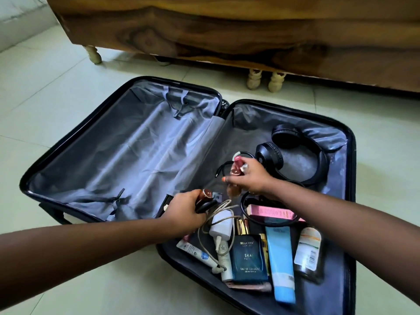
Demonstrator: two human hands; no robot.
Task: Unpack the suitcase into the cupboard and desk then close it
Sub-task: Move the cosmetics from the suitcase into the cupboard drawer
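Grey-lined black hard-shell suitcase (pixel 127 142) lies open on the tiled floor; left hand (pixel 184 210) and right hand (pixel 247 176) each grip small cosmetic bottles, gathering toiletries; carrying them to the desk likely follows.

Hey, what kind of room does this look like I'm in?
Probably a bedroom at home, though only the floor level shows. An open suitcase with toiletries and headphones lies on a pale tiled floor, beside a wooden furniture piece on turned legs, possibly a bed.
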